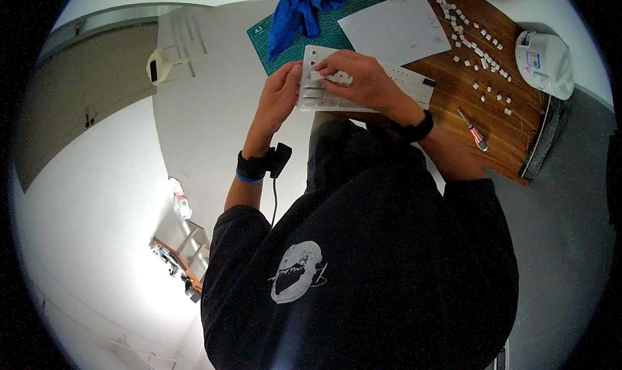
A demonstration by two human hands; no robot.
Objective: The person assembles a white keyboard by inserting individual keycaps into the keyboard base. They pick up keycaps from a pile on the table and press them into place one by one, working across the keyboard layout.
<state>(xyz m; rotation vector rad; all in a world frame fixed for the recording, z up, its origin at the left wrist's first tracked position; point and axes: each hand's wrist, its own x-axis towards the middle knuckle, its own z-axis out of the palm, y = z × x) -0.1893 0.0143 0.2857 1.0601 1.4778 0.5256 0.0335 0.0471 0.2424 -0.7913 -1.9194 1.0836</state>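
Nearest the camera, a dark T-shirt with a pale print fills the lower centre of the frame. Above it, at upper centre, is the white keyboard, slanting slightly down to the right. Large keycaps are seated at its left end; the exposed part toward its right end shows small, closely spaced positions and a black piece at the corner.

The left hand grips the keyboard's left edge, fingers closed along it. The right hand lies over the left part of the keyboard, thumb and fingers bent toward the keys; whether they grip a keycap cannot be told.

At top centre, a blue cloth and a white sheet lie on a green cutting mat. At upper right, loose keycaps and a screwdriver lie on the wooden table, beside a white tub.
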